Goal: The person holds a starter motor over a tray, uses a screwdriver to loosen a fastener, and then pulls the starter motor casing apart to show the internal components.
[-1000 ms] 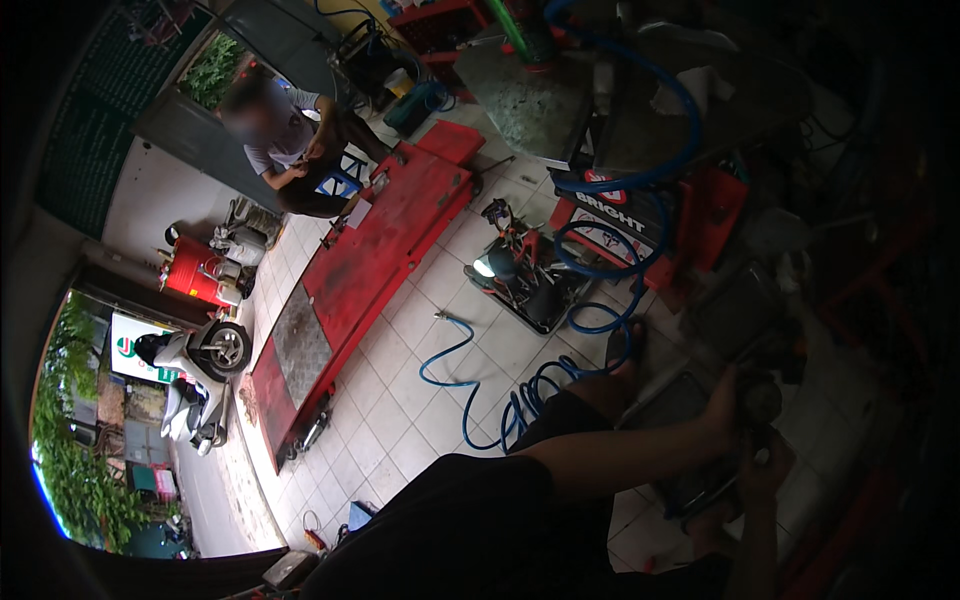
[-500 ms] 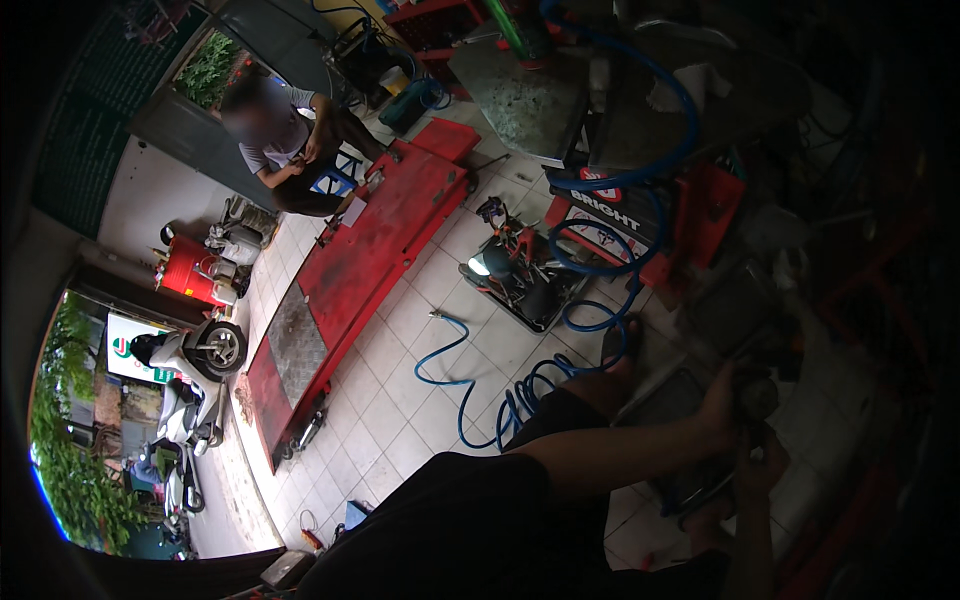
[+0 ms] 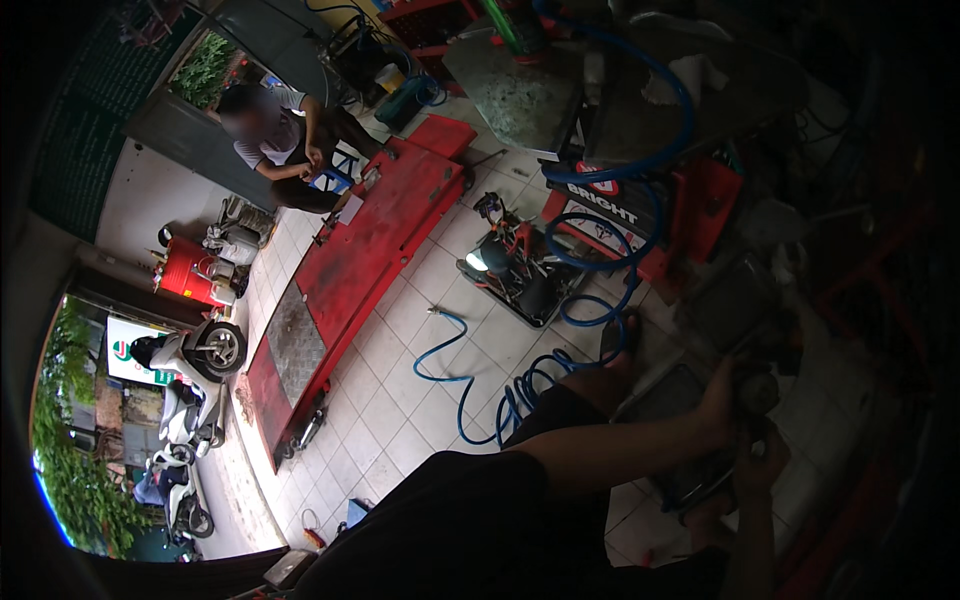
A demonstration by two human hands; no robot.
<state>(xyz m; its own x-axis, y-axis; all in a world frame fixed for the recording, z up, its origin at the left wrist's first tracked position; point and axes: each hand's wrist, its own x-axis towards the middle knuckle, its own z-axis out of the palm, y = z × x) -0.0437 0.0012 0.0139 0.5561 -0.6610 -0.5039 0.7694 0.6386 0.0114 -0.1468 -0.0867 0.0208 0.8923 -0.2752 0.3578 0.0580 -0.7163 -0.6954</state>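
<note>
At the dim right side, my left hand is closed around a round, dark part that looks like metal; its exact kind cannot be made out. Just below, my right hand has its fingers bent in against the underside of the same part. Shadow hides the fingertips of both hands. Under my hands, a shallow dark tray rests on the tiled floor, with its contents too dark to read.
A coiled blue air hose lies left of my legs. Beyond it are a tray of tools and a long red lift platform. Another person sits at its far side. A metal-topped bench stands ahead.
My hands stay nearly in place on the round part. Outside the doorway, a scooter with a rider has shifted slightly. The seated person's hands have moved a little.
</note>
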